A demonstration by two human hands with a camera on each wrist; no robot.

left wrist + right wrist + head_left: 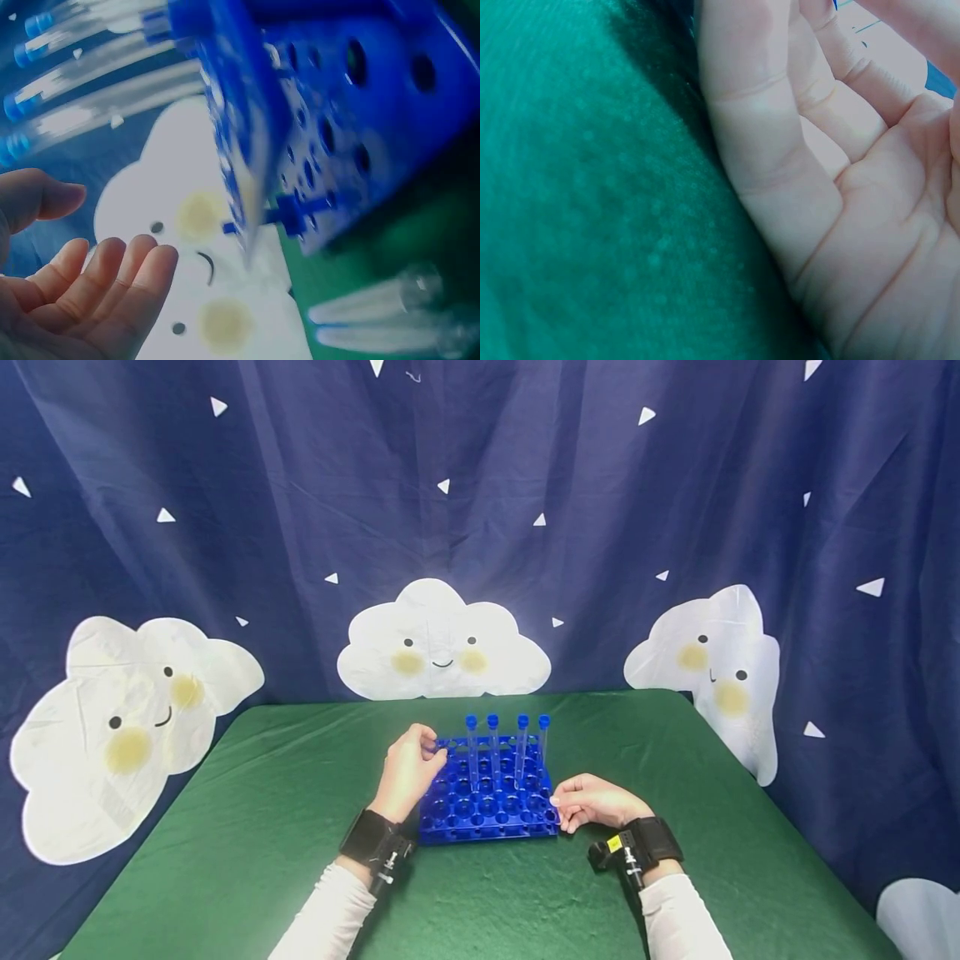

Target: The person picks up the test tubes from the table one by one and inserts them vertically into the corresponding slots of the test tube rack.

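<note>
Two hands flank a blue tube rack [487,793] near the middle of the green table [225,827]; the left hand [408,768] curls its fingers over the far left corner, seemingly to steady it, though the left wrist view shows them loose. The right hand [596,802] rests at the near right corner, fingertips touching the rim; four capped tubes [506,747] stand upright in the back row.

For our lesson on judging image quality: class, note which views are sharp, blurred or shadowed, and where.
Head view: evenly lit and sharp on the blue rack. Left wrist view: rack and tubes smeared by blur. Right wrist view: right hand soft, its shadow darkening the green cloth.
</note>
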